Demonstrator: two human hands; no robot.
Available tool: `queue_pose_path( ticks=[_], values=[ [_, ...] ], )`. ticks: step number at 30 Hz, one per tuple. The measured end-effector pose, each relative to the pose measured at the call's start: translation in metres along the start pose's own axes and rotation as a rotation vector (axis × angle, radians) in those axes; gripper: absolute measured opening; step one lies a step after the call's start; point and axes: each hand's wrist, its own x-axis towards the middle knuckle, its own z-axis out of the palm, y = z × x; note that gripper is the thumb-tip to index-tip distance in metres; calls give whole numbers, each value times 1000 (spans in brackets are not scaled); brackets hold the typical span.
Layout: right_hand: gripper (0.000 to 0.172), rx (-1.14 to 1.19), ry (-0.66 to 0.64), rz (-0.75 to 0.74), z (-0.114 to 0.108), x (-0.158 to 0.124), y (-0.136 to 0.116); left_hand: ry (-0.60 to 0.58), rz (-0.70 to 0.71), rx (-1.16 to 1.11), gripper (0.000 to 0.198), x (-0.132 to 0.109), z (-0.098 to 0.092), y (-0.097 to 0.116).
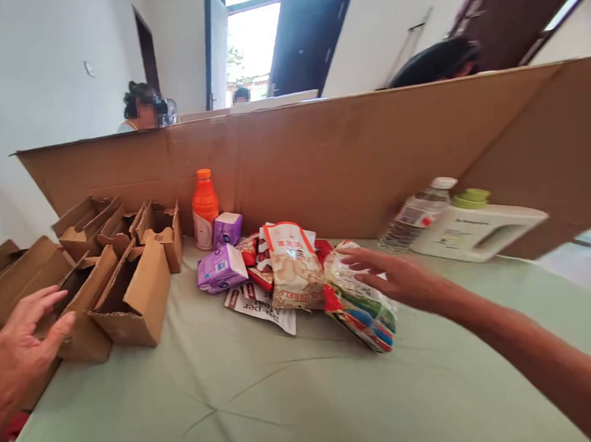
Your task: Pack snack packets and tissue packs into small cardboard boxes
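My left hand (25, 341) is beside the open-topped cardboard boxes (147, 293), its fingers spread and nothing in them. At the right of a pile of packets, my right hand (383, 269) reaches over a colourful plastic snack bag (364, 313). Those fingers are stretched out; I cannot tell whether they touch the bag. Leaning against that bag is a white and orange snack bag (293, 268). Beneath it lie a white packet with dark print (261, 312) and some red packets (250, 250). Two purple tissue packs (221, 268) sit at the pile's left.
An orange drink bottle (205, 210) stands behind the tissue packs. Toward the back right, a clear plastic bottle (415, 217) leans beside a white jug with a green cap (476, 230). A tall cardboard partition (316, 160) borders the green-covered table (287, 408); people are beyond it.
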Motion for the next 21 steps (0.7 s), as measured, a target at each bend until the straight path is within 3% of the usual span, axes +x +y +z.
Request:
queue_pose_path(
  ticks=[3, 7, 10, 13, 17, 21],
  values=[
    [30, 38, 125, -8, 32, -43, -4, -16, 28, -29, 32, -25, -1, 24],
    [22, -3, 218, -155, 60, -110, -14, 52, 297, 33, 28, -36, 12, 47],
    [22, -110, 403, -279, 62, -142, -25, 85, 466, 147, 33, -25, 33, 66],
    [20, -130, 503, -314, 56, -160, -37, -6, 430, 345, 45, -8, 52, 78],
    [23, -56, 400, -286, 68, -182, -46, -123, 282, 556, 48, 11, 70, 79],
    [31, 38, 189, -193, 108, -210, -49, -69, 291, 401, 52, 13, 79, 77]
  ],
)
